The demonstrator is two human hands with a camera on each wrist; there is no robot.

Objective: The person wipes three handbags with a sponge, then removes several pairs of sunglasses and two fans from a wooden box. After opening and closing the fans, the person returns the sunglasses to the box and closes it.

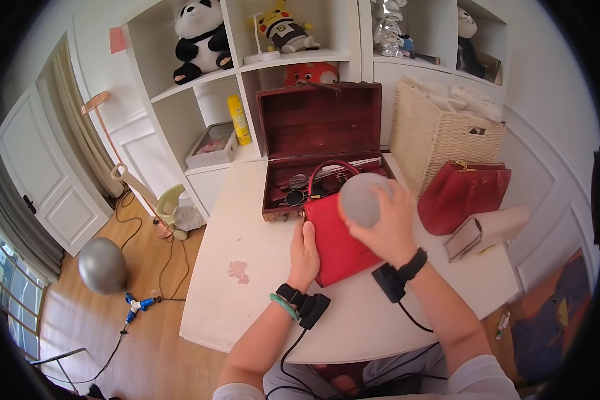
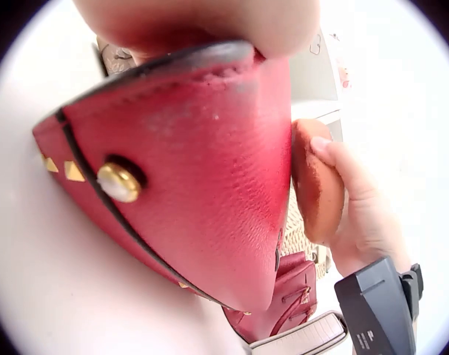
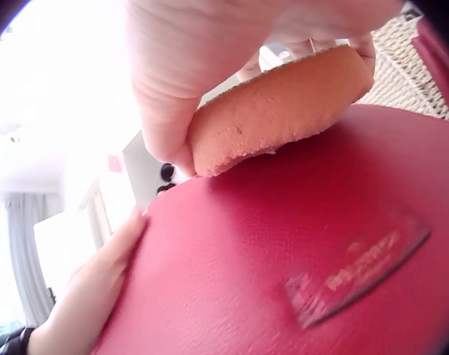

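L hand [image 1: 304, 256] holds red bag [image 1: 335, 248]; R hand [image 1: 398, 223] grips sponge [image 1: 361, 200], prob. touching bag.

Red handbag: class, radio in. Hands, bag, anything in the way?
Left hand holds red handbag. Right hand grips round sponge at bag's front. Open case just behind; nothing seen blocking the sponge.

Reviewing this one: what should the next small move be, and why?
Probably a light stroke of the round sponge across the red handbag: the right hand pinches the sponge at or just off the bag's face, and the left hand rests against the bag's side, which should help steady it.
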